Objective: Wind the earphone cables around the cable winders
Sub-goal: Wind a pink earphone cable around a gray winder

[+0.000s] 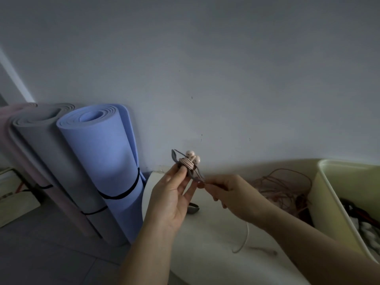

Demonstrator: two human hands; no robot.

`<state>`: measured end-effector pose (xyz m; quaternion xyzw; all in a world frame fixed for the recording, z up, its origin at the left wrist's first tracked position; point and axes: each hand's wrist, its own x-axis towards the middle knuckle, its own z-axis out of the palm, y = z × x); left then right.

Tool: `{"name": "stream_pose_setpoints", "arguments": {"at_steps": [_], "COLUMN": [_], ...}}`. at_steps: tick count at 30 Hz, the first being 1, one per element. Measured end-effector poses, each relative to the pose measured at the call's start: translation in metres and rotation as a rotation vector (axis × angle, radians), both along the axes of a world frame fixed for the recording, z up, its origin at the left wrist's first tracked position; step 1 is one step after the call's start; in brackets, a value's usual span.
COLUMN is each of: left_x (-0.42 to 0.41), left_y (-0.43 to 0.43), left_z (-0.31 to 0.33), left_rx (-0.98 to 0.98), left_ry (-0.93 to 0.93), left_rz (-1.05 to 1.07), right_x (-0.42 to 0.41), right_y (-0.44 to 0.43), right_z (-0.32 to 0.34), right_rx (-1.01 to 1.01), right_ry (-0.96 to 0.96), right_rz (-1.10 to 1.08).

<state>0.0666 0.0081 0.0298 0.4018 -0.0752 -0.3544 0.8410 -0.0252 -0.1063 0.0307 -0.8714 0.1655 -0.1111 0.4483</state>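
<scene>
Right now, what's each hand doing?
Left hand: holding the grey cable winder wound with pink earphones.
Right hand: pinching the winder's lower end.

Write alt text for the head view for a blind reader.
The left hand grips a grey cable winder wound with pink earphones, while the right hand pinches its lower end. Below, a white table carries a tangle of cables beside a cream bin; rolled mats stand at left.

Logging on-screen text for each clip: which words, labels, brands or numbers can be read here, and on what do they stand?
No text can be read anywhere in this frame.
The cable winder and earphones show no print.
The blue mat, grey mat and cream bin are plain.
</scene>
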Motion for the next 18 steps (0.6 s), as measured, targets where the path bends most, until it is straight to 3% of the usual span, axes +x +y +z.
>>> {"name": "stream_pose_setpoints", "arguments": {"at_steps": [3, 7, 10, 13, 18], "left_x": [0.002, 0.001, 0.002, 0.000, -0.004], "left_y": [0.000, -0.001, 0.000, 0.002, 0.006], "left_z": [-0.002, -0.002, -0.009, -0.012, -0.009], "left_rx": [0.031, 0.153, 0.409, 0.623, 0.676], "left_ry": [0.017, -0.172, -0.466, -0.824, -1.004], "left_rz": [0.081, 0.090, 0.129, 0.037, -0.271], "right_x": [-0.004, -0.008, -0.011, -0.017, -0.024], "right_y": [0.001, 0.000, -0.005, -0.016, -0.029], "right_z": [0.004, 0.014, 0.022, 0.034, 0.038], "right_rx": [-0.244, -0.407, -0.424, -0.364, -0.271], "right_ry": [0.005, -0.053, -0.093, -0.139, -0.190], "right_rz": [0.025, 0.006, -0.062, -0.161, -0.193]}}
